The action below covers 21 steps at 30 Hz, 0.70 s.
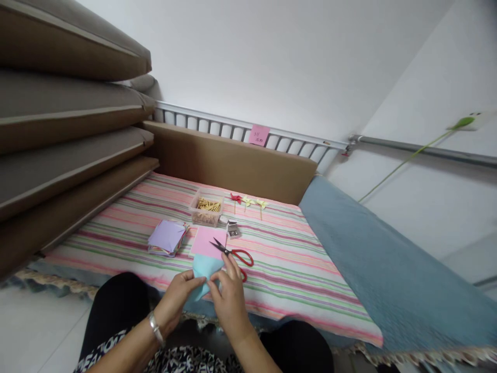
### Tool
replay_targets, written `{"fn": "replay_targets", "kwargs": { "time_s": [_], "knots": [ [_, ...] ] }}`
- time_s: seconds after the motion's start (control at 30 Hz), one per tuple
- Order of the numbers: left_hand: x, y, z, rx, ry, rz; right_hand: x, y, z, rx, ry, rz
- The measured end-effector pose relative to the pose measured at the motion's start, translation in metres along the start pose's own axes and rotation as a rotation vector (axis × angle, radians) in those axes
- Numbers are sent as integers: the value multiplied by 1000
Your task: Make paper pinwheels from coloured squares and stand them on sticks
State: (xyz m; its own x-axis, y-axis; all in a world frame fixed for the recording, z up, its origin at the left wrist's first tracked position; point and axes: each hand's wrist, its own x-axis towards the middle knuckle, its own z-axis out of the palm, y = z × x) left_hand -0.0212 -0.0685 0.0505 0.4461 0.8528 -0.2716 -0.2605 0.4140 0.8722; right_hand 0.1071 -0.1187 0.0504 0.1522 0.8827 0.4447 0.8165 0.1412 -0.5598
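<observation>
A light blue sheet of paper [205, 269] lies at the near edge of the striped bed cover [295, 269]. My left hand [176, 298] pinches its lower left part with closed fingers. My right hand [229, 295] presses and grips the paper's right side, fingers bent over it. Just beyond the blue sheet lies a pink sheet [205, 241], and red-handled scissors [235, 254] rest partly on it, blades open, right by my right hand's fingertips.
A stack of coloured paper squares [166, 237] lies left. Behind are a clear box of wooden sticks [207, 207], a small box of pins [233, 230] and three paper pinwheels [247, 202]. Stacked brown cushions [58, 129] rise on the left; a blue blanket [388, 280] covers the right.
</observation>
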Motion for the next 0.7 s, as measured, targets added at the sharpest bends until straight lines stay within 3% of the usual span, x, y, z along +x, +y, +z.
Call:
{"fn": "replay_targets", "kwargs": {
  "time_s": [0.4, 0.57, 0.7],
  "knots": [
    [8, 4, -7, 222, 12, 18, 9, 1, -7, 11, 26, 19],
    [14, 2, -9, 343, -160, -57, 20, 10, -19, 183, -219, 162],
    [19, -6, -11, 428, -201, -44, 21, 18, -18, 380, -390, 289]
  ]
}}
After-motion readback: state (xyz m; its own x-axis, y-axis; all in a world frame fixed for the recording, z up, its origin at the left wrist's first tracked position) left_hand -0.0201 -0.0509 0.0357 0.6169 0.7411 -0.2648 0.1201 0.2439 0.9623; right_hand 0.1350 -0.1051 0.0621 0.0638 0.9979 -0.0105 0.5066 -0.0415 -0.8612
